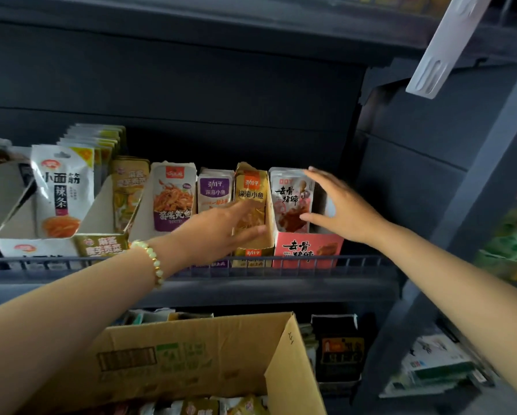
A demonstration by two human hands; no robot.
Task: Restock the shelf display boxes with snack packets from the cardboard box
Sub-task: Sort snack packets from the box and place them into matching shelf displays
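Observation:
A row of display boxes with snack packets stands on the dark shelf behind a wire rail (161,260). My left hand (221,229), with a bead bracelet at the wrist, reaches to the gold display box (252,247), straight fingers touching the gold fish packets (251,196) inside. My right hand (338,205) is spread open beside the red-and-white display box (308,250), fingers and thumb touching the right side of the white packets (291,199) in it. The open cardboard box (191,357) sits below, several packets showing at its bottom edge.
Further left stand a purple packet box (213,187), a squid packet box (173,199), a yellow-green one (128,187) and white spicy-strip packets (62,190). A white price strip (449,46) hangs top right. More goods fill the lower shelf (338,348) and the right-hand rack (431,366).

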